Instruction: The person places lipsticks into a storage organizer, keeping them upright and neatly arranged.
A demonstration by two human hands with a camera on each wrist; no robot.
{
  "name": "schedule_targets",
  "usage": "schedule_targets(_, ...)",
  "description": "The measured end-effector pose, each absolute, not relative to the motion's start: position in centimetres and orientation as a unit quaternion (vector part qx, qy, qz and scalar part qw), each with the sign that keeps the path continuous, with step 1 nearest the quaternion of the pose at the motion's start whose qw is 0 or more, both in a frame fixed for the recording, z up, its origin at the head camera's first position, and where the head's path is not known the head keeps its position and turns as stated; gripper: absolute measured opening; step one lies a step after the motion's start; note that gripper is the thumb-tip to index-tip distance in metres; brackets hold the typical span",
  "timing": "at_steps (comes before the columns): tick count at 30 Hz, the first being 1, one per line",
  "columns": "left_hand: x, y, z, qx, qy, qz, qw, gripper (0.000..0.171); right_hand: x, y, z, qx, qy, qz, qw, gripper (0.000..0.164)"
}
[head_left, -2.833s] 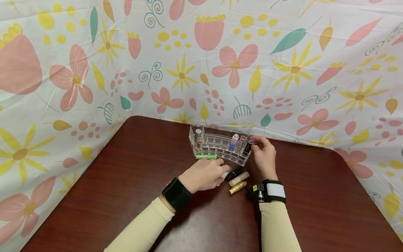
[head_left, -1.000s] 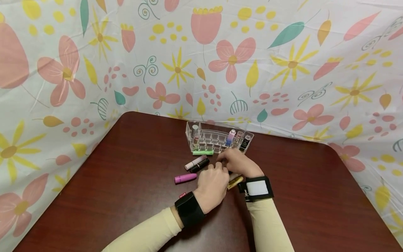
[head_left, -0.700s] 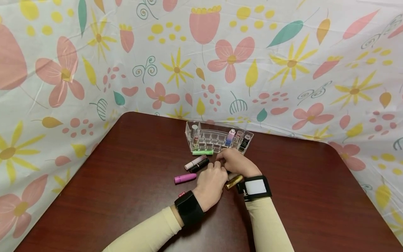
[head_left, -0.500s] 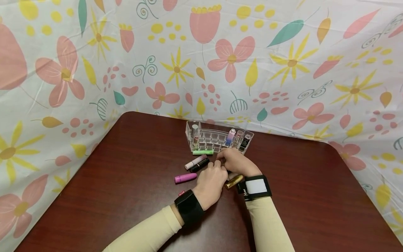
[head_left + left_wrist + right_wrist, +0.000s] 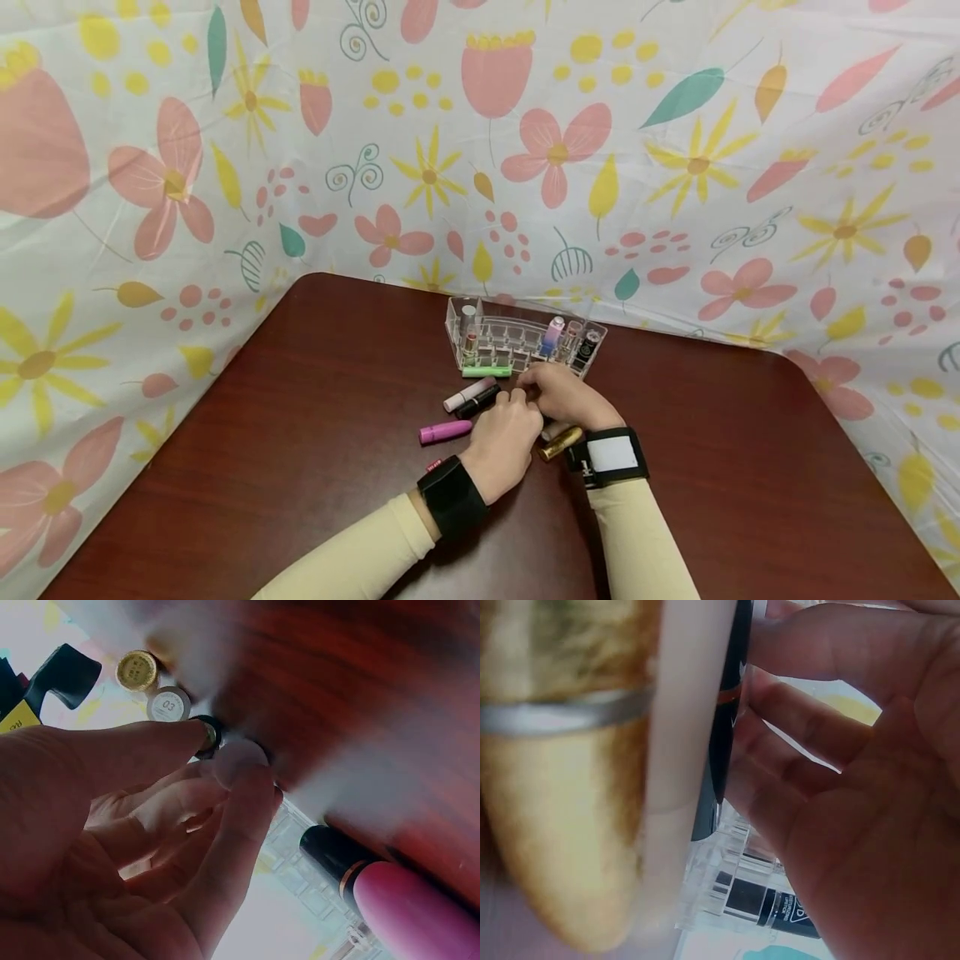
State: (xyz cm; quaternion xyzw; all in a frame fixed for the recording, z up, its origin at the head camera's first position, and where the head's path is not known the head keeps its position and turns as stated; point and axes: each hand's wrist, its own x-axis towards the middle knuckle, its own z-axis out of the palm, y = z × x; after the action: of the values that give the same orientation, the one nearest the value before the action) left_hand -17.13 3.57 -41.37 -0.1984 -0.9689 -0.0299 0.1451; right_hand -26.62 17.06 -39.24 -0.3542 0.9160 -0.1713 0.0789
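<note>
My left hand (image 5: 502,442) is low over the table, its thumb and index finger pinching the round end of a pale lipstick tube (image 5: 240,761). Close against it, my right hand (image 5: 573,396) curls thumb and fingers in at the same tube, their tips partly hidden behind a black lipstick tube (image 5: 724,720). A frosted tube marked 03 (image 5: 169,705) and a gold bullet-shaped lipstick (image 5: 560,443) lie beside the black one, below the right palm. Left of the hands lie a magenta tube (image 5: 445,431), a second black tube (image 5: 477,402) and a white-and-mauve tube (image 5: 468,394).
Behind the hands stands a clear tiered lipstick organizer (image 5: 517,321), with several lipsticks upright at its two ends. A green tube (image 5: 487,372) lies along its front edge. Patterned cloth (image 5: 480,167) hangs around the back and side of the brown table (image 5: 337,400).
My right hand has left the organizer's right end and come down beside my left. The left hand has drawn nearer, uncovering the tubes at left. Over the last second both hands stay nearly still.
</note>
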Motion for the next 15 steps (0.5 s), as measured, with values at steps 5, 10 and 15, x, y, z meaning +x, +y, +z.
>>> schedule_targets(5,-17.37,3.27,-41.36,-0.186,-0.972,-0.035,0.141,0.031,-26.66,16.93,-39.31,-0.365,0.91,-0.178,0.088,0.02)
schedule_targets(10,-17.57,3.01,-41.42,-0.188,-0.97,-0.049,0.144,0.024,-26.43,16.56,-39.1,-0.359,0.914,-0.165,0.092,0.013)
schedule_targets(15,-17.66,2.62,-41.28,-0.195,-0.968,-0.065,0.144,0.033,-25.96,16.31,-38.53,-0.352,0.92,-0.154,0.079,0.016)
